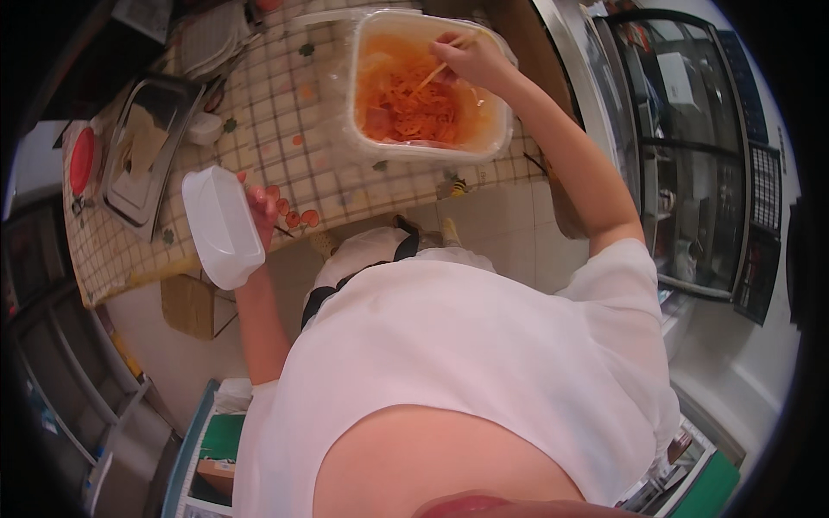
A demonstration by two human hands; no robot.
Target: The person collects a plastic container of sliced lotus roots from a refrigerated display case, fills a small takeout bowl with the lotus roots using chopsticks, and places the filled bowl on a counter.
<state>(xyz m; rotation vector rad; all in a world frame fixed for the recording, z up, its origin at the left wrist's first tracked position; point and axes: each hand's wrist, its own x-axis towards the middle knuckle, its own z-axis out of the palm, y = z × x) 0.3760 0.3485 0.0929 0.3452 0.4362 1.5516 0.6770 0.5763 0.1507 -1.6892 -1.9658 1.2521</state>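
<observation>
A large white plastic tub (355, 97) stands on the table, its inside smeared orange. It holds a heap of orange-red shredded food (421, 103) that looks like seasoned vegetable strips. My right hand (476, 58) is over the tub's far right part, gripping light-coloured chopsticks (430, 78) whose lower ends reach the shreds. To the left, beyond the table's near edge, my left hand (260, 207) holds a small translucent white plastic container (223, 226), tilted on its side. The container covers part of my left fingers; its inside is hidden.
A checked tablecloth (278, 110) covers the table. On the left are a metal tray (152, 162) with pale pieces in it, a red round lid (82, 160) and a small white container (204, 128). A wooden stool (188, 307) stands below; a glass-doored cabinet (690, 162) is at right.
</observation>
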